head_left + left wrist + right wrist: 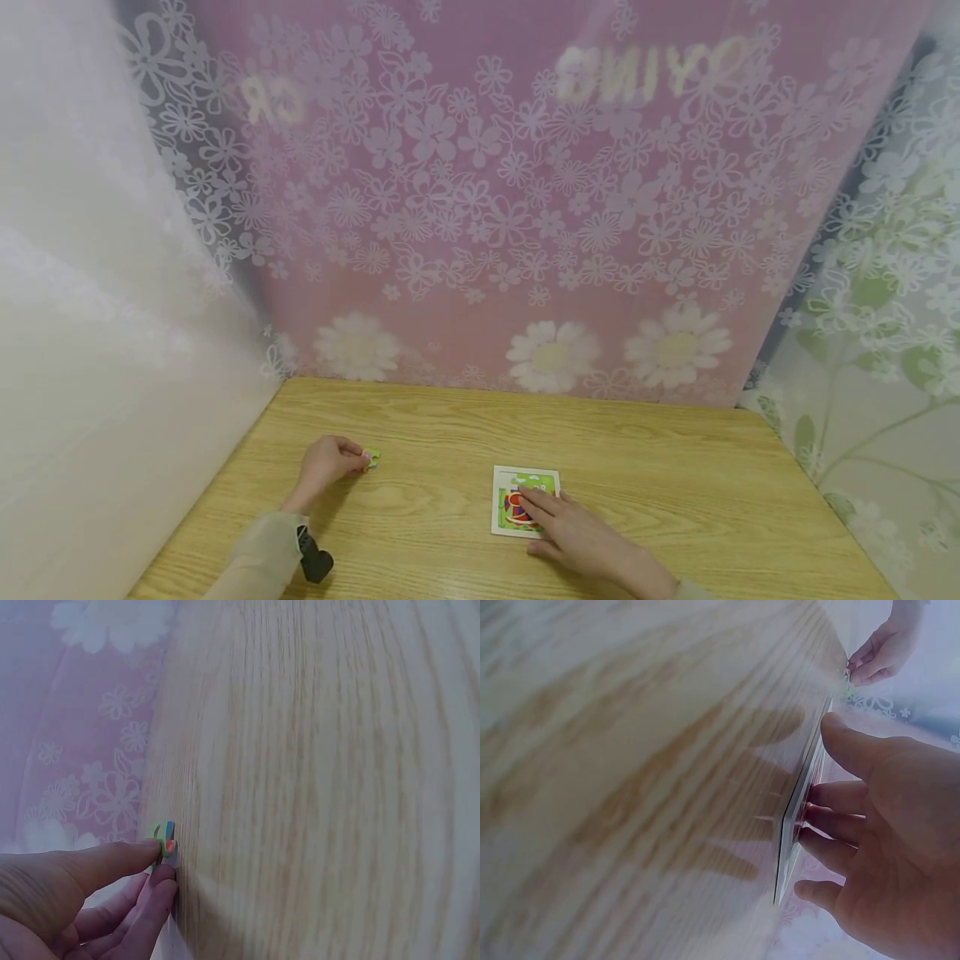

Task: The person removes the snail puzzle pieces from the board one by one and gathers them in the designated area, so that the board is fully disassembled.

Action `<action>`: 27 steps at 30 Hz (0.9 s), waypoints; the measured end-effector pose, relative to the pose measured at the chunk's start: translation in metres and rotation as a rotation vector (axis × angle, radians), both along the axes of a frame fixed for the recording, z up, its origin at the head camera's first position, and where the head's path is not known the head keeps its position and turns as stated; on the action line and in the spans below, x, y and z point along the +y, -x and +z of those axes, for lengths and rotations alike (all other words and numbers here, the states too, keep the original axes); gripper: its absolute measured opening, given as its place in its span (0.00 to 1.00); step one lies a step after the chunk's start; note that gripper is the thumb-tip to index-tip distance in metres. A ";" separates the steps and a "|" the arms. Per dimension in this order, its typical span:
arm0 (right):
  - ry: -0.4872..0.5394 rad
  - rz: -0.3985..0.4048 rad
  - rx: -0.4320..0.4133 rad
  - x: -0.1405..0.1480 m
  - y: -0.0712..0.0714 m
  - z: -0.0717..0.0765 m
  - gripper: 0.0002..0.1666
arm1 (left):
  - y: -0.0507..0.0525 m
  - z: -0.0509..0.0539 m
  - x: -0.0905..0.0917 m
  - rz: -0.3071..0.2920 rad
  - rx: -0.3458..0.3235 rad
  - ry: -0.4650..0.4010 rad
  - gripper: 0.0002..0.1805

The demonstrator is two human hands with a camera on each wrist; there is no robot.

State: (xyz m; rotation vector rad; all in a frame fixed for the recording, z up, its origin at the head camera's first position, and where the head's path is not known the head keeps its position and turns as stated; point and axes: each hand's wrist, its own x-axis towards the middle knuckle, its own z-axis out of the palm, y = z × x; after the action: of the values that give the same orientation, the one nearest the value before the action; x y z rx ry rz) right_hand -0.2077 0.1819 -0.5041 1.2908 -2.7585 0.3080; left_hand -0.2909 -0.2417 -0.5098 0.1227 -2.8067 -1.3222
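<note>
Left hand (326,467) pinches puzzle piece (372,457); right hand (585,533) rests on picture board (497,500)

Left hand: thumb and fingertips closed on the small puzzle piece, which shows green with touches of other colours. The piece is at the left of the desk (420,525), well apart from the picture board and slightly farther off. Whether it touches the wood cannot be told. A black device (315,563) sits at the left wrist, beside the sleeve (264,546).

Right hand: opened out, fingers extended, gripping nothing. Fingertips touch the printed face of the picture board; the thumb lies by the near edge, contact there uncertain.

Picture board: flat on the desk, around its middle, white-bordered, printed in green, red and purple, partly covered by the fingers.
</note>
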 end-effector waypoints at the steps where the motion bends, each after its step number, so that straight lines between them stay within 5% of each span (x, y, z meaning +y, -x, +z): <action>1: -0.001 0.000 0.000 0.000 0.000 0.000 0.36 | 0.000 0.000 0.000 -0.001 0.003 0.010 0.11; 12: -0.008 -0.024 -0.065 -0.001 0.000 0.001 0.37 | 0.003 -0.003 0.000 -0.023 0.038 0.090 0.08; 27: 0.041 -0.014 -0.091 0.000 0.002 0.002 0.38 | 0.002 0.015 0.010 -0.023 0.019 -0.082 0.14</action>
State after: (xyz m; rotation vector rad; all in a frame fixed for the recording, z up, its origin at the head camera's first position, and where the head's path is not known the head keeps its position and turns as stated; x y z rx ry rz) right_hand -0.2100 0.1822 -0.5017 1.2789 -2.8183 0.4299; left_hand -0.2932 -0.2318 -0.4951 0.0791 -2.7468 -1.4365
